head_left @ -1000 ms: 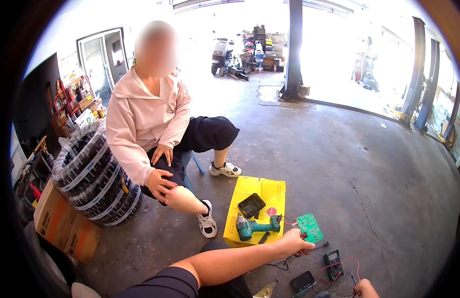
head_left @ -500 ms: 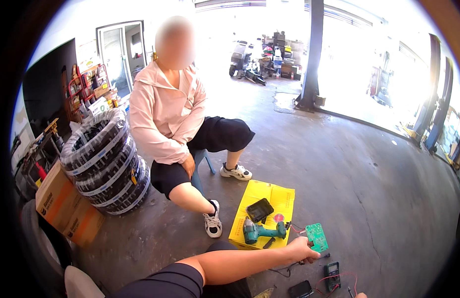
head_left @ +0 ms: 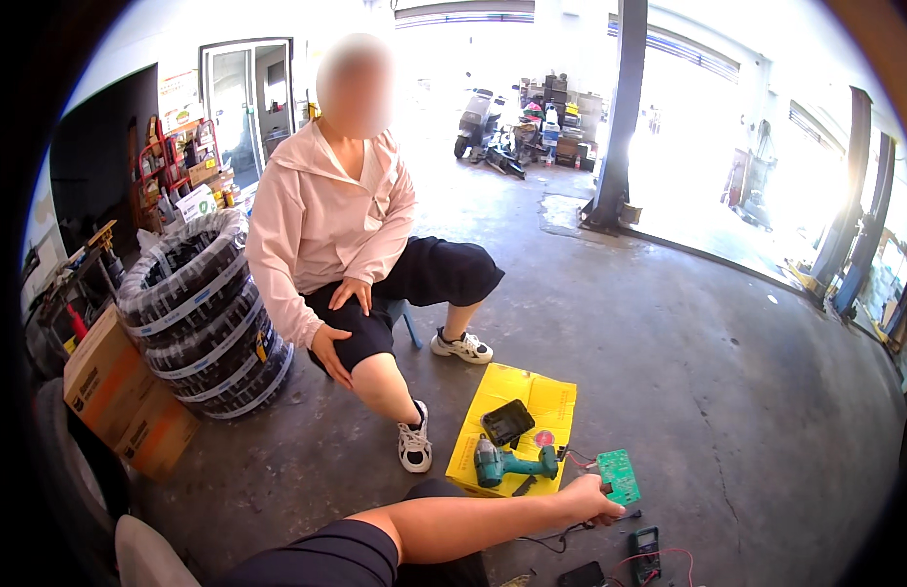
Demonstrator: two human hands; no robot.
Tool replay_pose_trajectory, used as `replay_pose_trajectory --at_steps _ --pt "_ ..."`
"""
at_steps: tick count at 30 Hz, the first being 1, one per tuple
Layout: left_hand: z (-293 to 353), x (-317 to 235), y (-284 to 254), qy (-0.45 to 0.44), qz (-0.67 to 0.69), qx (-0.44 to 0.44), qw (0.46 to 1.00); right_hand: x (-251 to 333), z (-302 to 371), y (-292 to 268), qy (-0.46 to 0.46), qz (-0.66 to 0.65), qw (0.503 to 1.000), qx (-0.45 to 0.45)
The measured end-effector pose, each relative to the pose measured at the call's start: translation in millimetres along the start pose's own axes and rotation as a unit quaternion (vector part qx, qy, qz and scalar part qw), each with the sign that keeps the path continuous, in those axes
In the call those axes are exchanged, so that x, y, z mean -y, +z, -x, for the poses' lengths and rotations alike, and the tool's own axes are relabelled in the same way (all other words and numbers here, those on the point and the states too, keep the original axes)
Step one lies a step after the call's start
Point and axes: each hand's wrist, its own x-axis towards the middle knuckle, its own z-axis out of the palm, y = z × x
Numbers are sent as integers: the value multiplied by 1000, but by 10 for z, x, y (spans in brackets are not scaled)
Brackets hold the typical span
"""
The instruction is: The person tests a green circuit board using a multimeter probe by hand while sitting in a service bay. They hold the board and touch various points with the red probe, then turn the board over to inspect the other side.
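Note:
My left hand [head_left: 592,500] is closed on the edge of a green circuit board [head_left: 619,476], holding it up to the right of a yellow box [head_left: 517,389]. Thin wires run from the board back toward the box. On the box lie a teal cordless power tool [head_left: 512,463] and an open black plastic casing [head_left: 507,421]. Below my hand a multimeter [head_left: 645,556] rests on the floor with a red lead [head_left: 674,550] beside it. A black case [head_left: 581,575] is partly cut off by the lower edge. My right hand is out of view.
A person [head_left: 336,215] in a pink jacket sits on a blue stool [head_left: 411,328] across from me. Wrapped tyres [head_left: 214,313] are stacked at left beside a cardboard box [head_left: 126,391]. Farther back stand a steel post [head_left: 620,117] and a scooter [head_left: 478,122].
The seated person's hands have moved apart, onto the thigh and knee. My right fingertip and a probe have left the lower edge of view. My left hand still holds the circuit board.

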Motion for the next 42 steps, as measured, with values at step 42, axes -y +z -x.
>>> replay_pose_trajectory --at_steps 42 --pt "16 16 -1 6 19 -3 1000 981 1536 -1056 206 -177 943 -193"
